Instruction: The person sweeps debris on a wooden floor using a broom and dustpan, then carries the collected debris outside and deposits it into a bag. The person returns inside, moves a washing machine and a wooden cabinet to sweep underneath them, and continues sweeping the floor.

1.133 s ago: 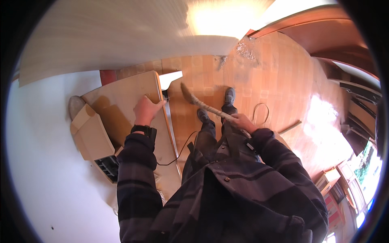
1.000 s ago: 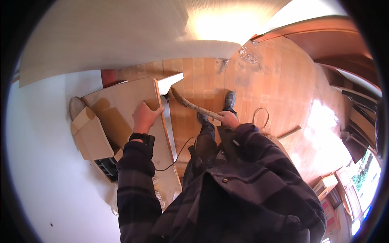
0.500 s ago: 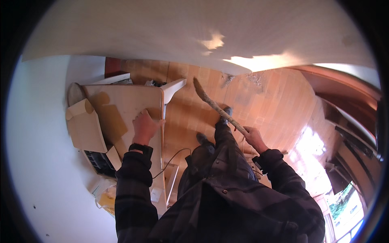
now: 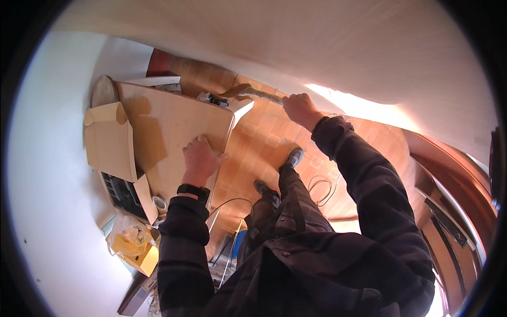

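My right hand (image 4: pixel 302 110) is closed around the pale, wrapped handle of what looks like a hand broom (image 4: pixel 263 95). The broom's brown, flared end hangs at the far corner of a wooden desk (image 4: pixel 185 124); whether it touches the desk cannot be made out. My left hand (image 4: pixel 202 160) rests on the desktop close to its right edge, fingers spread and holding nothing.
On the desk's left side stand an opened cardboard box (image 4: pixel 110 140) with dark contents, a roll of tape (image 4: pixel 159 202) and a yellow box (image 4: pixel 145 260) with clear plastic. A coiled cable (image 4: pixel 320 190) lies on the wood floor (image 4: pixel 264 132). A pale wall (image 4: pixel 264 31) rises ahead.
My right hand has swung forward and up, carrying the broom from beside my leg to the desk's far corner. My left hand stays on the desktop. The view has turned slightly.
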A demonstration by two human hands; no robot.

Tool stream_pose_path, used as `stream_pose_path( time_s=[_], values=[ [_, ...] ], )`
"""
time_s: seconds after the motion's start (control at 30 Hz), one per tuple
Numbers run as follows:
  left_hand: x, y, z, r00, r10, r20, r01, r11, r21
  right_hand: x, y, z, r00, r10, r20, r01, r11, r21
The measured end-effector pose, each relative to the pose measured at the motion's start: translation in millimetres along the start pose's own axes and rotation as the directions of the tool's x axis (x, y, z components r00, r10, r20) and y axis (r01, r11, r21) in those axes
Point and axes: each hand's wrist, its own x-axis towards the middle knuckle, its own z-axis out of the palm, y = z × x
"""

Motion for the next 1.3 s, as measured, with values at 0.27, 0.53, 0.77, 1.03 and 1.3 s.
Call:
stream_pose_path(
  time_s=[0.27,0.53,0.77,1.03,1.3],
  values=[
    [1,4,-2,0.999,-0.022,0.026,0.022,1.0,0.007,43,-6,12,0.975,0.216,-0.057,-0.21,0.973,0.096],
    [0,5,-1,1.0,-0.005,0.009,0.005,1.0,0.01,46,15,-14,0.996,-0.085,0.004,0.083,0.962,-0.261],
    [0,4,1,1.0,-0.004,0.001,0.004,1.0,0.031,9,36,-27,0.99,-0.124,0.069,0.137,0.96,-0.244],
    [1,5,-2,1.0,0.011,0.011,-0.011,0.999,0.041,-83,38,-22,0.98,0.105,0.166,-0.077,0.983,-0.165],
    [4,-3,7,0.997,0.069,-0.033,-0.068,0.997,0.034,-201,40,-2,0.953,0.279,0.116,-0.29,0.951,0.102]
  ],
)
